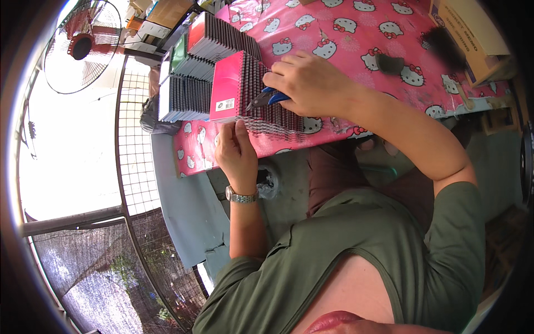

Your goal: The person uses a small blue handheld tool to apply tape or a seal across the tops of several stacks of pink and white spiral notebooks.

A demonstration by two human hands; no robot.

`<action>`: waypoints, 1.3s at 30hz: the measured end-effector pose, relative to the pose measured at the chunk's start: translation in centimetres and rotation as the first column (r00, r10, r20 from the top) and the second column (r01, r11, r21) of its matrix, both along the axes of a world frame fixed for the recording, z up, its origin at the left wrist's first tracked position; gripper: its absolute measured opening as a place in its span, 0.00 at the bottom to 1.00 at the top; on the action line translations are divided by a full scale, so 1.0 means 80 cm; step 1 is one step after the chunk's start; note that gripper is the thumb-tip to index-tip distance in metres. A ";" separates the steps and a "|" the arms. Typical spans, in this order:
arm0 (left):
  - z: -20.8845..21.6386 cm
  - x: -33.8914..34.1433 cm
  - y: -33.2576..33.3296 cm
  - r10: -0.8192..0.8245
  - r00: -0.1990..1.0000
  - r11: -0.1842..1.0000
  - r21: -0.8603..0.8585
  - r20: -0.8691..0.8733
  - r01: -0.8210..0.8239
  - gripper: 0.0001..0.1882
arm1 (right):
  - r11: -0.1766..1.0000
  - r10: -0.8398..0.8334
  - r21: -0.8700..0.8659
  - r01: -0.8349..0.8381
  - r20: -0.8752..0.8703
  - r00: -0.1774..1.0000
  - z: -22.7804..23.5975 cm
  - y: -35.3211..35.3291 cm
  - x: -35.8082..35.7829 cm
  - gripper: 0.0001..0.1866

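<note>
A stack of spiral notebooks with a pink cover (227, 83) on top stands near the table's front edge, its black wire bindings facing right. My left hand (237, 153), wearing a metal watch, has its fingers closed at the stack's near lower corner; the exact grip is partly hidden. In my right hand (308, 83) are wire cutters (260, 101) with blue handles. Their jaws point left, at the wire bindings of the pink stack.
Behind and left are more notebook stacks, with red (197, 33), green (179, 54) and white (164, 72) covers. A pink patterned cloth (283, 47) covers the table. At right lie a dark block (389, 64), a blurred black object (445, 47) and a cardboard box (473, 39). A fan (82, 47) stands far left.
</note>
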State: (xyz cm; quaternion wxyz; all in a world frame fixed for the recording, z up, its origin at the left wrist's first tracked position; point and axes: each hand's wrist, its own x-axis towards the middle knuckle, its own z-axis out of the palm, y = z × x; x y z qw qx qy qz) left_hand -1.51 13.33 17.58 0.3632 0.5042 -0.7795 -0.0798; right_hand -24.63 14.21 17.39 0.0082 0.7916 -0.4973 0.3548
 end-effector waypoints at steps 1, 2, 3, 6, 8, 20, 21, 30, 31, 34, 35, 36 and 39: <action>0.004 0.000 0.002 0.013 1.000 1.000 0.014 0.013 -0.013 0.12 | 0.998 -0.009 -0.062 0.006 -0.040 0.999 0.000 -0.008 0.006 0.17; 0.005 0.000 0.000 -0.007 1.000 1.000 0.018 0.003 0.007 0.13 | 0.992 -0.022 -0.124 0.012 -0.079 0.997 0.000 -0.014 0.008 0.18; 0.003 0.002 0.000 -0.021 1.000 0.999 0.026 -0.007 0.021 0.13 | 0.985 -0.038 -0.169 0.018 -0.115 0.993 0.001 -0.017 0.010 0.15; 0.004 0.000 -0.002 -0.053 0.999 0.999 -0.005 -0.005 0.053 0.11 | 0.966 -0.087 -0.257 0.036 -0.188 0.978 -0.001 -0.022 0.013 0.12; 0.002 -0.002 -0.001 -0.062 0.998 0.998 0.011 -0.008 0.063 0.10 | 0.965 -0.103 -0.258 0.050 -0.195 0.975 -0.005 -0.024 0.017 0.15; 0.009 0.001 -0.009 -0.187 0.981 0.975 -0.111 0.057 0.192 0.07 | 0.997 -0.064 0.008 0.072 -0.365 0.929 0.027 -0.025 0.030 0.05; 0.007 0.006 -0.008 -0.167 0.968 0.978 0.094 -0.189 0.187 0.07 | 0.997 -0.058 -0.065 0.040 -0.298 0.953 0.020 -0.028 0.026 0.05; 0.006 0.011 -0.004 0.220 0.530 0.625 0.535 -0.819 0.568 0.07 | 0.953 -0.093 -0.303 0.015 -0.244 0.965 -0.007 -0.029 0.008 0.11; 0.009 0.006 -0.002 0.172 0.610 0.644 0.557 -0.773 0.524 0.04 | 0.947 -0.093 -0.320 0.012 -0.241 0.966 -0.004 -0.030 0.010 0.10; 0.005 0.000 -0.003 0.124 0.703 0.712 0.557 -0.700 0.428 0.02 | 0.974 -0.080 -0.229 0.003 -0.330 0.940 0.008 -0.029 0.019 0.05; 0.009 -0.002 -0.001 0.123 0.719 0.724 0.557 -0.684 0.406 0.03 | 0.985 -0.069 -0.173 0.004 -0.375 0.924 0.012 -0.029 0.021 0.04; 0.009 -0.002 -0.001 0.110 0.735 0.731 0.556 -0.669 0.396 0.02 | 0.991 -0.070 -0.134 0.018 -0.398 0.915 0.012 -0.030 0.022 0.04; 0.005 0.002 -0.001 0.094 0.741 0.737 0.547 -0.664 0.397 0.03 | 0.997 -0.068 -0.061 0.047 -0.403 0.913 0.009 -0.031 0.024 0.04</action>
